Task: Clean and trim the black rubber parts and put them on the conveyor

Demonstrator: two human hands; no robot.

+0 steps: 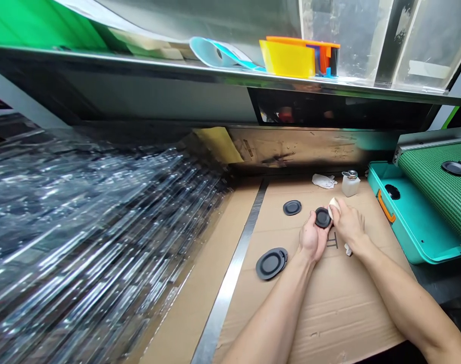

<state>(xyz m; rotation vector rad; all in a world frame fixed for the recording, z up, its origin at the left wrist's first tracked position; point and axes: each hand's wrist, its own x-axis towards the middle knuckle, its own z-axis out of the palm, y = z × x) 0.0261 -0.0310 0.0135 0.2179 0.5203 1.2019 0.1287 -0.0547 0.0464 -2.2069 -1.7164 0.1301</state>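
Observation:
My left hand (312,237) holds a round black plastic lid (323,218) from below, its face turned up. In my right hand (348,222) a white cloth (333,207) is pinched, pressed against the lid's right edge. A bit of white material (347,249) shows under my right wrist. Two more black parts lie flat on the cardboard (329,313): a small black lid (292,208) beyond my left hand, and a larger oval black lid (271,264) left of my left forearm.
Clear plastic trays (101,242) are stacked on the left. A white dispenser bottle (350,183) and crumpled white cloth (324,181) stand at the back. On the right are a teal bin (416,227) and a green conveyor belt (435,167) carrying a black lid (454,168). A shelf (222,73) spans above.

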